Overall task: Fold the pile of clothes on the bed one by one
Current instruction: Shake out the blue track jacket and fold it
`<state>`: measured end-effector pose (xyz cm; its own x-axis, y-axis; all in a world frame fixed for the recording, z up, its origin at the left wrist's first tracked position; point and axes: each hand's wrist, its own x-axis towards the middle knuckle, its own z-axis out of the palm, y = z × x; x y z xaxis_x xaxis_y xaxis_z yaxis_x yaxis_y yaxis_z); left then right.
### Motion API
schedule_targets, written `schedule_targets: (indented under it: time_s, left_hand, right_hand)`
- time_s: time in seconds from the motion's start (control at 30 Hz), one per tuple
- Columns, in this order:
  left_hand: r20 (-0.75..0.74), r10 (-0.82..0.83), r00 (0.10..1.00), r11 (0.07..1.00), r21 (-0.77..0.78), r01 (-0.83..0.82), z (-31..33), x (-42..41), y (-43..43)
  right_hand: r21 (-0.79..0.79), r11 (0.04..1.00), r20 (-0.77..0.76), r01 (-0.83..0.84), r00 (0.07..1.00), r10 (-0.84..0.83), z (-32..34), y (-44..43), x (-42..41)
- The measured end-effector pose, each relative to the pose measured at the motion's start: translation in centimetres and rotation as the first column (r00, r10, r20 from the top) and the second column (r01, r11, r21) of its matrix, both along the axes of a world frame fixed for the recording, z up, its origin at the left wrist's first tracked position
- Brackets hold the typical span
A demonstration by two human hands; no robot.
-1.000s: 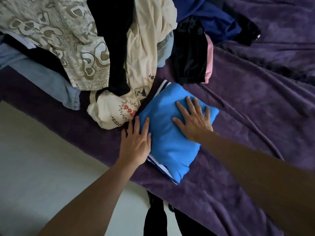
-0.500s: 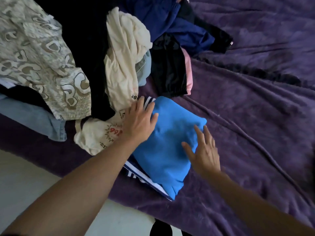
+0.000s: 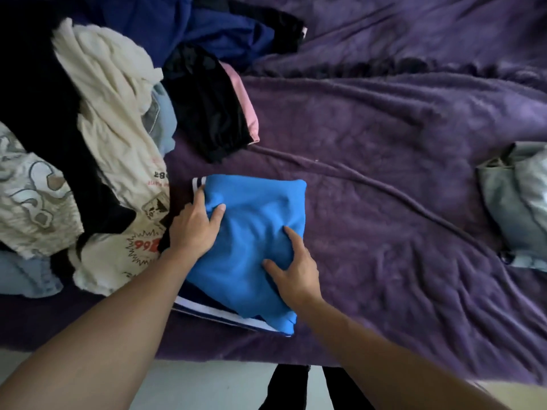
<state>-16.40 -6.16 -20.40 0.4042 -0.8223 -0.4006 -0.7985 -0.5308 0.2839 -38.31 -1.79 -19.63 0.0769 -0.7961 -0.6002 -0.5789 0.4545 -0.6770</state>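
Observation:
A folded bright blue garment point(image 3: 254, 238) lies on the purple blanket point(image 3: 384, 173) near the bed's front edge, on top of a navy piece with white stripes point(image 3: 213, 313). My left hand point(image 3: 195, 226) grips its left edge, thumb on top and fingers curled over the edge. My right hand point(image 3: 296, 270) holds its lower right edge, with thumb and one finger on the fabric and the other fingers hidden at the edge. The unfolded pile lies to the left: a cream printed T-shirt point(image 3: 118, 128), a patterned beige garment point(image 3: 29, 202) and a black piece point(image 3: 207, 102).
Navy clothes point(image 3: 213, 28) lie at the back of the pile and pale denim point(image 3: 26, 276) at its front left. A folded grey-green item point(image 3: 515, 202) sits at the right edge of the bed. The floor point(image 3: 207, 386) shows below the bed's edge.
My left hand went from the garment's near left side up to its far left edge and closed on it. My right hand slid from the middle to the lower right edge.

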Motion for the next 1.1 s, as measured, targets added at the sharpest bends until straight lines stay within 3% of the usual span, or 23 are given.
schedule_targets:
  time_s: [0.33,0.63,0.77,0.97,1.1]
  left_hand:
    - [-0.266,0.047,0.963,0.973,-0.206,-0.104,6.3,-14.1,-6.1]
    - [-0.281,-0.004,0.960,0.889,-0.441,-0.125,11.7,-32.1,-20.6]
    - [-0.312,0.023,0.950,0.872,-0.458,-0.172,13.2,-41.2,-27.8]
    - [-0.497,-0.062,0.865,0.870,-0.452,-0.197,13.3,-53.1,-36.9]
    - [-0.524,-0.169,0.835,0.920,-0.388,-0.058,10.4,-57.7,-38.7]
  right_hand:
    - [-0.158,0.987,-0.135,0.002,0.991,-0.024,8.0,-7.6,-14.5]
    - [-0.385,0.923,-0.164,-0.023,0.985,-0.044,12.6,-22.1,-32.8]
    - [-0.450,0.891,-0.222,-0.063,0.974,-0.043,14.5,-30.0,-41.9]
    - [-0.453,0.891,-0.324,-0.019,0.935,-0.145,15.2,-40.5,-53.9]
    - [-0.285,0.957,-0.513,-0.060,0.853,-0.100,11.1,-43.4,-58.2]
